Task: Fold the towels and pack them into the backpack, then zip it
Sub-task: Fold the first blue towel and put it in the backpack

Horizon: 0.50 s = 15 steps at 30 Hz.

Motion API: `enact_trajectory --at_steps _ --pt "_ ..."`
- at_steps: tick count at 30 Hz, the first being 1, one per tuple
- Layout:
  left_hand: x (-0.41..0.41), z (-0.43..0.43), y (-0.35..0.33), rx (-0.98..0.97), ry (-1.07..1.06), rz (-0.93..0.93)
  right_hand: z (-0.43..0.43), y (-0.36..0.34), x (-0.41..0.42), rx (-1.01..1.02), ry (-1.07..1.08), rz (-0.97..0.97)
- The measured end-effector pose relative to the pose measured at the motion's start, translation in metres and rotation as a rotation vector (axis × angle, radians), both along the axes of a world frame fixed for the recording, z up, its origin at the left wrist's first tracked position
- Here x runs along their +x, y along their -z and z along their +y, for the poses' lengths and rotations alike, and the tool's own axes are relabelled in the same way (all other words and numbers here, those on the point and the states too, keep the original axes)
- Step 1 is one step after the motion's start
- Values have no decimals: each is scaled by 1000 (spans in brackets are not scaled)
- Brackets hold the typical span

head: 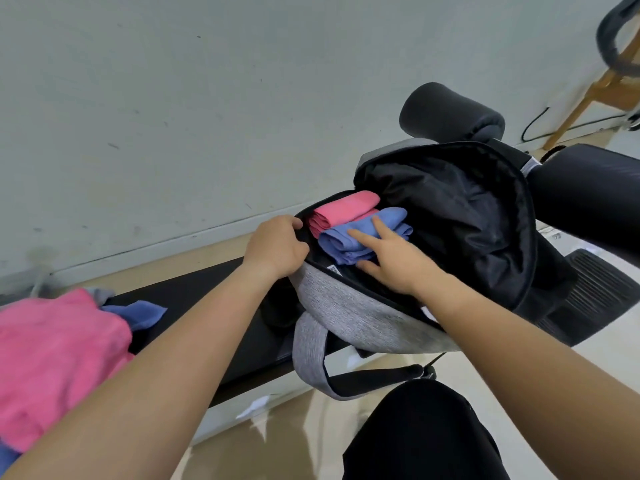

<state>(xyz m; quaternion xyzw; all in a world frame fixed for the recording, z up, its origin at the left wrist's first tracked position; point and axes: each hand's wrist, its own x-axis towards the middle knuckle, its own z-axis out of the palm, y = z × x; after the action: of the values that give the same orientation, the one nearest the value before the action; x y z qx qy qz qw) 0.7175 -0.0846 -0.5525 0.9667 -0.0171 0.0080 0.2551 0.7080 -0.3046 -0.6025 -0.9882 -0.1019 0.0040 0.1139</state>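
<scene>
Black bench (pixel 194 306) lies under the backpack (pixel 346 306), which is grey w/ black lining, main compartment unzipped & gaping. The loose pink towel (pixel 52 358), w/ blue cloth beside it, sits well left of the backpack. Inside the backpack: folded pink towel (pixel 343 207) & folded blue towel (pixel 346 240), touching. Left hand (pixel 277 247) grips the backpack's left rim, fingers curled over it. Right hand (pixel 394 261) is inside the backpack, fingers straight, resting on the folded blue towel.

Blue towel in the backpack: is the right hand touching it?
Touching. The head view shows the right hand laying straight fingers on the blue towel inside the backpack, with no gap.
</scene>
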Motion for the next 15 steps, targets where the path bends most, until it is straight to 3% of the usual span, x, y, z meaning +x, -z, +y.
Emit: enact_trajectory --at_steps 5,10,15 --pt "3 5 -1 -29 32 -2 -16 -2 9 9 -8 -10" --pt "4 7 0 -37 37 -18 -6 -8 7 -91 16 -148" --pt "3 7 -1 -38 54 -10 -8 0 8 -144 75 -78"
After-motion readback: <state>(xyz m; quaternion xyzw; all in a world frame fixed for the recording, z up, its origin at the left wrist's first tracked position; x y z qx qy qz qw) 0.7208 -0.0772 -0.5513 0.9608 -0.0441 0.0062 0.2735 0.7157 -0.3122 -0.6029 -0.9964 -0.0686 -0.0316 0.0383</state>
